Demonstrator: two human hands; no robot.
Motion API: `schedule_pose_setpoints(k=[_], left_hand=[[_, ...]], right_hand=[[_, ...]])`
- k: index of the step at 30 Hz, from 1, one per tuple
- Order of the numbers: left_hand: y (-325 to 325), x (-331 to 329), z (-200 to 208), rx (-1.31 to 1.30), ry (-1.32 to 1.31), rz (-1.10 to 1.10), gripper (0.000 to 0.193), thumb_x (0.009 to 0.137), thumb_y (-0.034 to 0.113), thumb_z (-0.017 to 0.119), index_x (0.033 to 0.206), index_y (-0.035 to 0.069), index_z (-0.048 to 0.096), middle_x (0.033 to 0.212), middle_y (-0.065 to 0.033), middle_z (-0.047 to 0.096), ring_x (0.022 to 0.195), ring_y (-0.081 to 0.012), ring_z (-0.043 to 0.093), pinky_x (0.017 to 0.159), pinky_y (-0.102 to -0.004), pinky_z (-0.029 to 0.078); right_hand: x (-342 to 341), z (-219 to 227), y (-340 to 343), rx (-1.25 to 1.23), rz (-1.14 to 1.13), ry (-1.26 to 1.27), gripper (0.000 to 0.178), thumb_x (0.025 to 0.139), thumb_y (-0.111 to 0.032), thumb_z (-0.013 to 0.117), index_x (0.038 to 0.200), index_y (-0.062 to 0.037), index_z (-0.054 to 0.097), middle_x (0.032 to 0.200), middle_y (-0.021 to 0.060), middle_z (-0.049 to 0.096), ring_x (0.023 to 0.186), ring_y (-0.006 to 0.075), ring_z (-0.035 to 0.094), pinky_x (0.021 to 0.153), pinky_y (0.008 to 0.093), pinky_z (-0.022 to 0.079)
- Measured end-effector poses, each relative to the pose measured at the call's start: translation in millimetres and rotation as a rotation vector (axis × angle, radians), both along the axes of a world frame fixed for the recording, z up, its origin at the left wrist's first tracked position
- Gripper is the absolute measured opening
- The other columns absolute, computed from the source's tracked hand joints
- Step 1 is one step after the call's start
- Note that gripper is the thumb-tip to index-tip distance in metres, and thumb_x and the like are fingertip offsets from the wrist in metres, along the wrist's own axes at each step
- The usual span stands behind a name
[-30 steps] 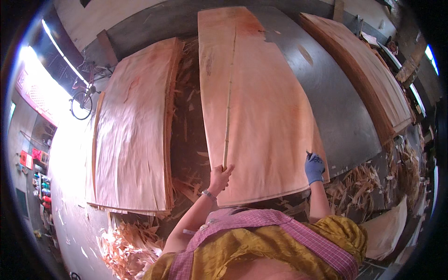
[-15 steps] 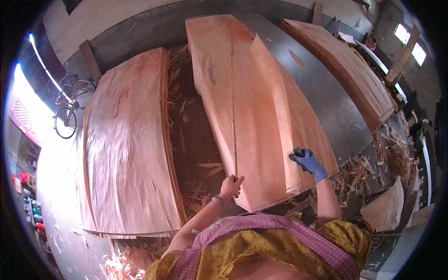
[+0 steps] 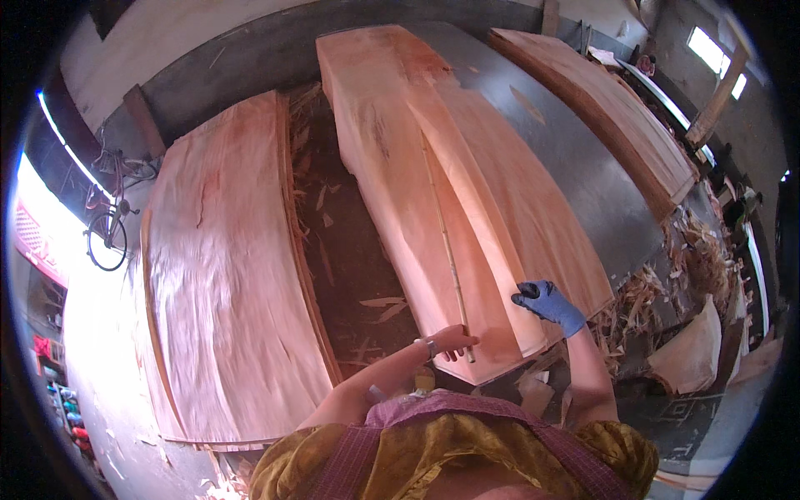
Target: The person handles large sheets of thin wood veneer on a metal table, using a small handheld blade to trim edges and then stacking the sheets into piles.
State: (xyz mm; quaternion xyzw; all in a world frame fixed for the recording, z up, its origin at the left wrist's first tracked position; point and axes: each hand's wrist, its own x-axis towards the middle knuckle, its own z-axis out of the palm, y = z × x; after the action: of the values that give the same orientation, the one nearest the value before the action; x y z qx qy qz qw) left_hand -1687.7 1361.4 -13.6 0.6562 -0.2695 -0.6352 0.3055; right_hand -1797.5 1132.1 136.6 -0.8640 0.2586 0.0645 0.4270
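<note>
In the head view, your left hand (image 3: 452, 339) grips the bamboo stick (image 3: 447, 242) near its lower end, apart from your gloved right hand (image 3: 550, 303), which pinches the veneer sheet (image 3: 479, 212). Sheet and stick lie over the middle stack (image 3: 537, 212)

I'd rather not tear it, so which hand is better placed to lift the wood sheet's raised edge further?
Probably the right: the gloved right hand appears to pinch the wood sheet's raised edge, while the bare left hand is occupied with the jointed stick.
</note>
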Motion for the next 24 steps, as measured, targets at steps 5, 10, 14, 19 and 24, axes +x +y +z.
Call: schedule_pose_setpoints(k=[5, 10, 14, 19, 24], left_hand=[[-32.7, 26.4, 27.5, 0.043, -0.476, -0.517, 0.066, 0.083, 0.067, 0.051, 0.104, 0.006, 0.069, 0.087, -0.0187, 0.069, 0.065, -0.0271, 0.069, 0.063, -0.0389, 0.056], [-40.2, 50.1, 17.4, -0.242, -0.689, -0.644, 0.061, 0.086, 0.063, 0.050, 0.097, 0.006, 0.070, 0.088, -0.0191, 0.069, 0.094, -0.0339, 0.066, 0.083, -0.0501, 0.048], [-17.8, 122.8, 9.8, -0.245, -0.336, -0.592, 0.045, 0.091, 0.048, 0.053, 0.098, 0.005, 0.064, 0.082, -0.0133, 0.068, 0.072, -0.0262, 0.065, 0.066, -0.0422, 0.052], [27.8, 298.6, 18.5, -0.170, -0.083, -0.343, 0.035, 0.091, 0.040, 0.060, 0.098, 0.005, 0.063, 0.079, -0.0050, 0.064, 0.066, -0.0101, 0.059, 0.057, -0.0266, 0.049], [59.0, 481.7, 5.6, -0.256, -0.222, -0.231, 0.033, 0.093, 0.038, 0.058, 0.101, 0.006, 0.061, 0.082, -0.0031, 0.061, 0.073, -0.0083, 0.058, 0.062, -0.0236, 0.049]], right_hand=[[9.8, -40.6, -5.5, -0.166, 0.112, -0.008, 0.053, 0.081, -0.038, 0.075, 0.113, 0.0034, 0.065, 0.098, 0.0143, 0.071, 0.083, 0.0186, 0.067, 0.076, 0.0317, 0.052], [14.8, -88.1, -0.1, -0.238, 0.141, 0.035, 0.045, 0.082, -0.037, 0.073, 0.108, -0.0012, 0.068, 0.097, 0.0168, 0.071, 0.090, 0.0251, 0.069, 0.081, 0.0370, 0.052], [62.8, -14.0, 20.1, 0.022, 0.208, 0.502, 0.036, 0.082, -0.036, 0.072, 0.095, -0.0022, 0.071, 0.074, 0.0074, 0.067, 0.065, 0.0166, 0.063, 0.062, 0.0302, 0.050], [91.3, -53.3, -2.1, -0.051, -0.246, 0.129, 0.024, 0.085, -0.030, 0.067, 0.086, -0.0065, 0.070, 0.064, 0.0038, 0.061, 0.054, 0.0147, 0.057, 0.054, 0.0303, 0.046], [206.2, -75.7, -0.1, -0.639, -0.191, 0.303, 0.032, 0.090, -0.038, 0.057, 0.090, -0.0088, 0.070, 0.076, 0.0088, 0.069, 0.067, 0.0298, 0.064, 0.066, 0.0418, 0.050]])
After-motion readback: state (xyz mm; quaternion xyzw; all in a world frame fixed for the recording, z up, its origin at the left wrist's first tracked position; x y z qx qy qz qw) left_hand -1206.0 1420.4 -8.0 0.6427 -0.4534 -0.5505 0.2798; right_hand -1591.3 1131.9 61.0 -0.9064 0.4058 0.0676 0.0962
